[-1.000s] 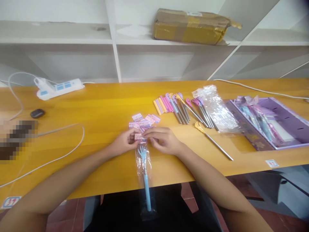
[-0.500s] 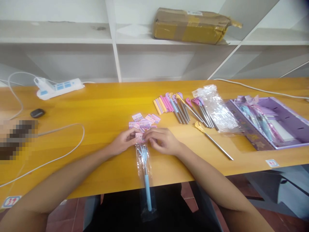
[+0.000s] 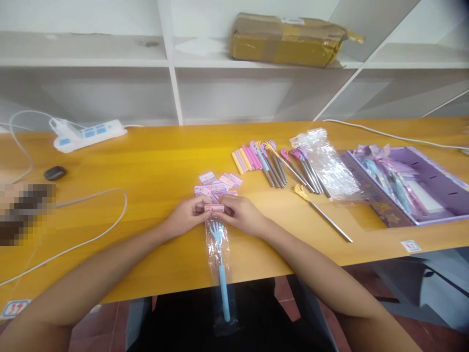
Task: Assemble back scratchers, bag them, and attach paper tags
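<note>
A pink printed card (image 3: 214,208) sits at the top end of a clear plastic bag (image 3: 211,254). My left hand (image 3: 187,213) pinches the card's left end, and my right hand (image 3: 241,213) pinches its right end. Inside the bag lies a light-blue back scratcher (image 3: 224,293), its claw just below my hands and its handle hanging over the table edge towards my lap. More printed cards (image 3: 220,185) lie in a loose pile just beyond my fingers. Whether the card is folded over the bag's mouth I cannot tell.
Right of the cards lie coloured handle tubes (image 3: 245,159), several metal back scratchers (image 3: 276,168), a yellow-clawed one (image 3: 322,213) and clear bags (image 3: 330,166). A purple box (image 3: 394,210) holds bagged pieces. At left are a power strip (image 3: 91,135) and a white cable (image 3: 122,210).
The card has tilted and now looks like a narrow strip. My right hand has shifted, its thumb coming to the card's lower right edge. The bagged back scratcher stays in place.
</note>
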Available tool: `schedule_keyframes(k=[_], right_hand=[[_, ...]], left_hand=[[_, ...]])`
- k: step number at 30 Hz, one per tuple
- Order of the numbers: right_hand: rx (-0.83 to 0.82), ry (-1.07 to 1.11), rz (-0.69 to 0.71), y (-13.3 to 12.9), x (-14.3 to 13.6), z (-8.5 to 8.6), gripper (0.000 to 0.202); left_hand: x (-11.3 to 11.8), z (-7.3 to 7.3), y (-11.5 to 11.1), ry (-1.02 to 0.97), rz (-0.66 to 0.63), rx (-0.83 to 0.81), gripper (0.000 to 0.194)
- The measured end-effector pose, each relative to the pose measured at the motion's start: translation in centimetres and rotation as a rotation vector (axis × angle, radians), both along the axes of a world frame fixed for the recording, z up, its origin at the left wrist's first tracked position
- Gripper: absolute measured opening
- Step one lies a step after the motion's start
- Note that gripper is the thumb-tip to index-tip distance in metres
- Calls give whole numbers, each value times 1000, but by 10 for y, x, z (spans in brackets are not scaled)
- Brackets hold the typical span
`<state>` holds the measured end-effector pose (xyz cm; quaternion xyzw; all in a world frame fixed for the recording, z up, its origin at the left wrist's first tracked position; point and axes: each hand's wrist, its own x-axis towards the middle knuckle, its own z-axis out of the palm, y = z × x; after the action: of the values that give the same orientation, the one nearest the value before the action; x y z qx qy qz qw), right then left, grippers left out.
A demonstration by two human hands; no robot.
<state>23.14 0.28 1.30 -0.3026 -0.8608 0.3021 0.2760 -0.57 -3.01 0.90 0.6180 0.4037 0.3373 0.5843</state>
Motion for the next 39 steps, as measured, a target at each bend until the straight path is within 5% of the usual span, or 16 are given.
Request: schedule_keyframes(k=[27,30,35,39], right_hand=[[-327,-43,238,5,17,22,18],[-388,-19,156,8,18,19,26],[-520,25,94,10,19,19,38],[-754,130,98,9,18,21,44]], left_hand=[[-2,-3,-1,-80,-76,-157,31],[-1,-2,-5,-136,-45,-261,41],[5,-4,-18,-98,-116,-357,85],[9,-7,-23,-93,-87,-294,78]])
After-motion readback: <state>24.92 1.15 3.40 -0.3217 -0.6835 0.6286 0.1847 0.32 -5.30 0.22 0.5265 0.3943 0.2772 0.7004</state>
